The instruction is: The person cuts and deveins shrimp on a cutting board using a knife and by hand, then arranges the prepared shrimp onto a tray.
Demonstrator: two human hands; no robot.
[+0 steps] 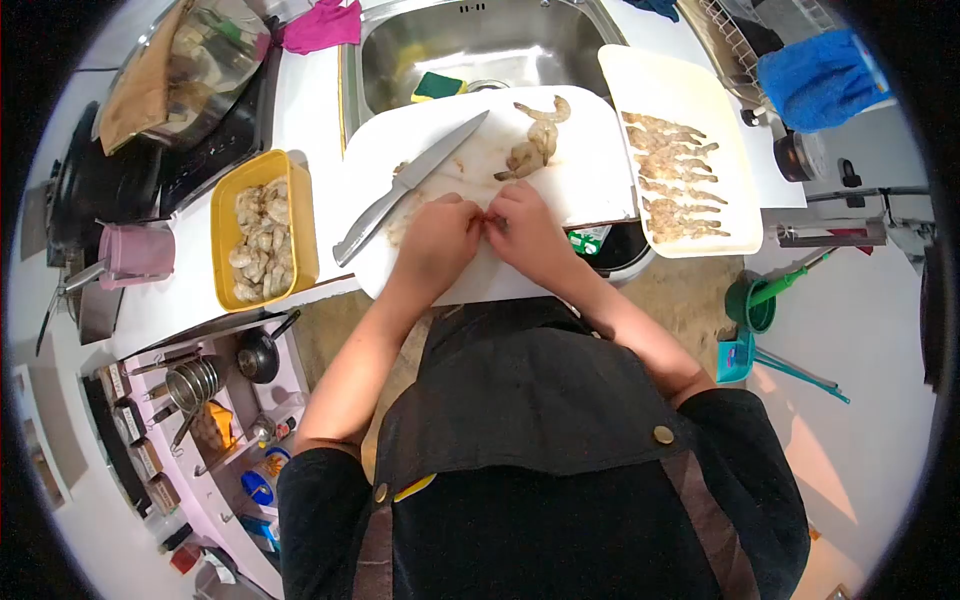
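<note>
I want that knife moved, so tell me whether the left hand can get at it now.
Probably yes: the knife lies on the white board just beside the left hand, with nothing over its handle. The fingers meet those of the right hand, though, and would likely have to part first.

Sink (480, 50) top centre: glossy metal. Knife blade (440, 152): smooth metal. Yellow container (305, 235) left: plastic. Blue towel (820, 80) upper right: rough cloth.

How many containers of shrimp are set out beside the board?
2: the yellow tub left of the cutting board, and the pale tray to its right. Any under the board would be hidden.
</note>
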